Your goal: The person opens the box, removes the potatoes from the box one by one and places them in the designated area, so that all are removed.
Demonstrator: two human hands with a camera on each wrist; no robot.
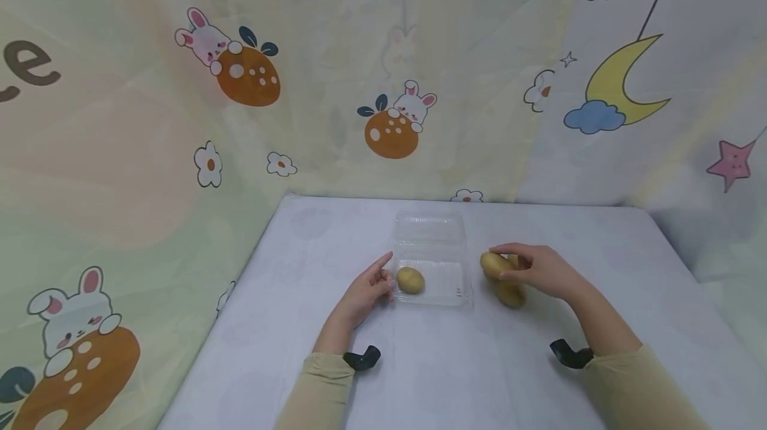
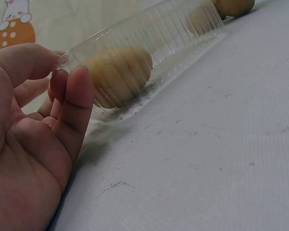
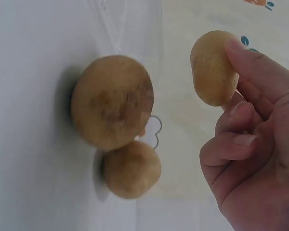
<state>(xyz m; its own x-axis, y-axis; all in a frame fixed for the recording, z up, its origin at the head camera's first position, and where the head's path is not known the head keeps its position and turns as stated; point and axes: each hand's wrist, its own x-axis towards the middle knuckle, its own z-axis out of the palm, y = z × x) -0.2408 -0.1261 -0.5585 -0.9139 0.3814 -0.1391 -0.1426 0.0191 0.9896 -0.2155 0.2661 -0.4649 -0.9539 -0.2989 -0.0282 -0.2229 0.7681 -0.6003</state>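
Observation:
A clear plastic clamshell container (image 1: 443,281) lies with its lid laid back on the table, and one potato (image 1: 410,280) sits at the left of its tray. My left hand (image 1: 362,291) pinches the container's left rim between thumb and fingers, seen close in the left wrist view. To the right of the container, my right hand (image 1: 548,271) holds a potato (image 3: 213,70) between thumb and fingertips, raised off the table. Under and beside that hand, a larger potato (image 3: 113,101) and a smaller potato (image 3: 132,169) rest on the table.
A white cloth covers the table (image 1: 431,363), whose far edge meets a printed curtain (image 1: 323,84) with rabbits and oranges. Dark straps (image 1: 362,358) sit at both wrists.

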